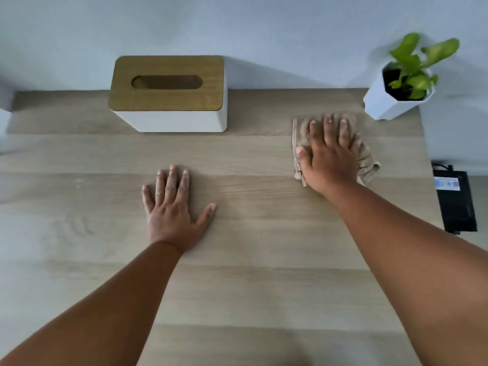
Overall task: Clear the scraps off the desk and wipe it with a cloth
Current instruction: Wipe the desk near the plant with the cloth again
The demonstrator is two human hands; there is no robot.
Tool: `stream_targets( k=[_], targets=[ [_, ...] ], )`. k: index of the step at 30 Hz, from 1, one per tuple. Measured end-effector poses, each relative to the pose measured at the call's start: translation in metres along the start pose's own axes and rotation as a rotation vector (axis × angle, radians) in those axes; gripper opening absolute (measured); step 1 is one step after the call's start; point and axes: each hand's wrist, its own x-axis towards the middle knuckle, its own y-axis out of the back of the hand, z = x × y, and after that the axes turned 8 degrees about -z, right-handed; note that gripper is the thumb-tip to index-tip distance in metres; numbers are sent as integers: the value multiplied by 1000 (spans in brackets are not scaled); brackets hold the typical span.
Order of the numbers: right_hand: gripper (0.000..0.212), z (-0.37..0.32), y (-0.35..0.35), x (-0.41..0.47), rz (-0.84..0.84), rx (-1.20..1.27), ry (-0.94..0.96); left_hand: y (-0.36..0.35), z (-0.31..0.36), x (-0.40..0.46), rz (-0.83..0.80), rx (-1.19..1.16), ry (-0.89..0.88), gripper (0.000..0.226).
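scraps gone from view, wiping in progress at the upper right

no scraps are seen anywhere on the desk (pixel 237 286), so the clearing step is judged to be done; the wiping is judged to be under way, with most of the surface possibly yet to be covered, though that cannot be confirmed.

at the centre left of the frame, the left hand (pixel 173 207) is laid flat on the bare wood, palm down, fingers straight and slightly spread, thumb splayed to the right; nothing is held. it appears to be used as a brace.

above it, at the upper left, a tissue box (pixel 169 93) is stood against the wall.

at the upper right, the right hand (pixel 328 157) is pressed flat on the beige cloth (pixel 368 165), fingers extended and close together, pointing toward the wall. the cloth is bunched beneath the palm, just beside a potted plant (pixel 398 83) at the desk's far right corner.
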Motion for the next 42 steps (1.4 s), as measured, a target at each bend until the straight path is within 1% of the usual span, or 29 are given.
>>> stream_targets(
  k=[7,10,12,16,20,23,27,28,30,33,35,38,42],
  targets=[
    [73,-16,17,64,-2,26,-7,-5,-3,3,16,9,-6,99],
    [73,-24,19,77,-2,46,-38,-4,-2,4,22,-4,-3,99],
    [71,-27,18,77,-9,61,-25,-2,-1,4,11,2,4,100],
    [67,-46,4,42,1,13,170,2,0,4,-9,-1,10,100],
    [70,-65,-18,-19,-12,-33,294,3,1,2,-3,-12,17,100],
    [70,-49,-34,-69,11,-77,383,4,1,0,2,-23,18,100],
    [64,-1,-45,-111,94,-138,498,5,2,-2,9,-39,16,100],
    [64,7,-45,-113,103,-147,498,4,2,-3,10,-44,14,99],
    [63,8,-45,-110,112,-137,436,4,2,-3,10,-46,12,99],
    [63,-15,-41,-89,117,-67,268,4,1,-1,3,-36,7,99],
    [63,-33,-35,-66,108,-26,189,3,1,-1,5,-30,5,99],
    [63,-60,-23,-24,93,2,123,-1,-1,0,13,-23,1,99],
    [64,-88,-11,22,90,22,85,-5,-2,1,23,-9,-5,100]
  ],
)
